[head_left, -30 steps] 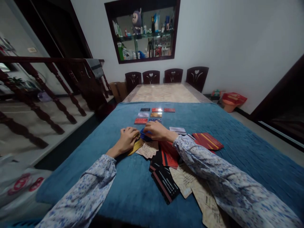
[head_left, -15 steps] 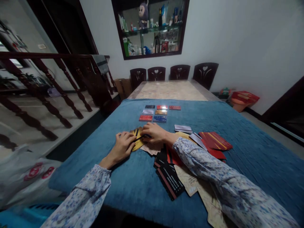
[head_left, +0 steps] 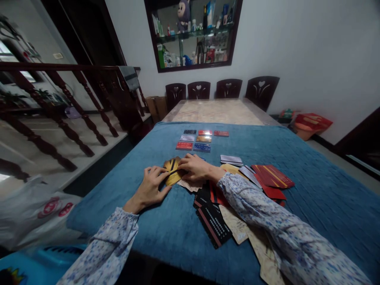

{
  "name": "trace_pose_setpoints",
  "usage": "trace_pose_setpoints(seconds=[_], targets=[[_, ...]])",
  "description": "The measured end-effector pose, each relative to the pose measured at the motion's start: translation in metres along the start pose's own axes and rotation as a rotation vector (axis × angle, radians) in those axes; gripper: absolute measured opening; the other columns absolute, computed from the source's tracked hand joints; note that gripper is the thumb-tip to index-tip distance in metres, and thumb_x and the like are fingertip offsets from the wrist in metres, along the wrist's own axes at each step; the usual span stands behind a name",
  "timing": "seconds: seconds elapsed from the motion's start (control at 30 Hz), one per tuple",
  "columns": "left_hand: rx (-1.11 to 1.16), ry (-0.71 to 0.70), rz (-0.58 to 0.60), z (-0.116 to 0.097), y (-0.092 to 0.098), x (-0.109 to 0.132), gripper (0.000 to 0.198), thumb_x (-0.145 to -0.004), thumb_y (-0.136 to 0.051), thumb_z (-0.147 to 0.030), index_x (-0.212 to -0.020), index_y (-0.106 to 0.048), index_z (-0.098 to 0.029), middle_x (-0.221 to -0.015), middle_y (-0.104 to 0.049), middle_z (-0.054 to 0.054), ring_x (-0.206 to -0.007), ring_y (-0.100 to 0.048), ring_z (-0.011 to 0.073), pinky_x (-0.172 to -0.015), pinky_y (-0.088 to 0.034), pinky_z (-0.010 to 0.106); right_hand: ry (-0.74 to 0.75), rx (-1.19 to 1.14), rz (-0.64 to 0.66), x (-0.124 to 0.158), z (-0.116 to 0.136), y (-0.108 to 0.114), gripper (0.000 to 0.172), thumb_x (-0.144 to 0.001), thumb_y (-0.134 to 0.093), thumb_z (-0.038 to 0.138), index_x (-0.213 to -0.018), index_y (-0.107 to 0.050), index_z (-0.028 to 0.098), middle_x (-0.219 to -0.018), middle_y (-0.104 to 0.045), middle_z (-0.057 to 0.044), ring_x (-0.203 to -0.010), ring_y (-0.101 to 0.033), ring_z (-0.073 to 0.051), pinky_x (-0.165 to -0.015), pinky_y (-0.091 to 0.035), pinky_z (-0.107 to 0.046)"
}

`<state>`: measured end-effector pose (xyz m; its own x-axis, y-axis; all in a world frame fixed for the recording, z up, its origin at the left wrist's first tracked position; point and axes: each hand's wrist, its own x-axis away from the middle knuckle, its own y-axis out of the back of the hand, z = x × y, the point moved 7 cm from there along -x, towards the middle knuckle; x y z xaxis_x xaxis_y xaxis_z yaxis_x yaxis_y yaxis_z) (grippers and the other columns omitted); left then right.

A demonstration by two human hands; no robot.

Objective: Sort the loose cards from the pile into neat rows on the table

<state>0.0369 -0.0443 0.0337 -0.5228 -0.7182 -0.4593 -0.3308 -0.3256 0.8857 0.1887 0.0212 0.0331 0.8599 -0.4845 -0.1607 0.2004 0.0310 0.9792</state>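
Note:
Several gold cards with dark stripes (head_left: 172, 178) lie in an overlapping bunch on the blue cloth (head_left: 166, 233). From the left, my left hand (head_left: 152, 184) rests its fingertips on their edge, the thumb spread away. My right hand (head_left: 194, 169) has its bent fingers on the right side of these cards, its grip partly hidden. Under the right palm, pale pinkish cards (head_left: 190, 185) fan out. Nearer to me are black cards (head_left: 214, 225), red ones partly beneath my forearm, and cream-coloured cards (head_left: 234, 225).
Beyond my hands lie rows of single cards, including a blue card (head_left: 202, 147) and a red card (head_left: 184, 145). White striped cards (head_left: 231, 160) and dark red cards (head_left: 273, 176) are on the right. Chairs (head_left: 198, 90) stand behind the table; plastic bags (head_left: 44, 213) are at lower left.
My left thumb has moved away from the gold cards' near edge, and more of their surface shows. My right hand stays at their right side. The view has shifted slightly.

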Motion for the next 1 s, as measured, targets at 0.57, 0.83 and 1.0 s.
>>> trace_pose_setpoints(seconds=[0.57, 0.83, 1.0], targets=[[0.091, -0.094, -0.002, -0.002, 0.007, 0.000, 0.016, -0.096, -0.061, -0.029, -0.102, -0.073, -0.020, -0.096, -0.070, 0.008, -0.092, -0.062, 0.0223, -0.087, -0.050, 0.041, 0.069, 0.014, -0.063, 0.004, 0.000, 0.001, 0.029, -0.090, -0.069, 0.034, -0.114, -0.076, 0.019, -0.117, -0.070, -0.012, -0.103, -0.048, -0.025, -0.081, -0.037, -0.037], [0.015, -0.209, -0.016, -0.011, 0.011, -0.002, 0.021, -0.100, -0.051, -0.021, -0.103, -0.072, -0.019, -0.089, -0.071, 0.008, -0.085, -0.062, 0.0205, -0.084, -0.049, 0.040, 0.044, -0.026, -0.155, 0.003, -0.004, -0.001, 0.021, -0.097, -0.062, 0.028, -0.111, -0.075, 0.019, -0.110, -0.072, -0.011, -0.099, -0.049, -0.023, -0.082, -0.036, -0.036], [-0.009, -0.253, -0.045, -0.013, 0.012, -0.002, 0.023, -0.099, -0.049, -0.017, -0.104, -0.072, -0.018, -0.089, -0.073, 0.009, -0.085, -0.063, 0.0210, -0.082, -0.052, 0.040, -0.061, 0.006, -0.208, 0.001, -0.007, -0.001, 0.017, -0.096, -0.060, 0.020, -0.103, -0.076, 0.021, -0.107, -0.073, -0.009, -0.102, -0.050, -0.024, -0.082, -0.034, -0.036]])
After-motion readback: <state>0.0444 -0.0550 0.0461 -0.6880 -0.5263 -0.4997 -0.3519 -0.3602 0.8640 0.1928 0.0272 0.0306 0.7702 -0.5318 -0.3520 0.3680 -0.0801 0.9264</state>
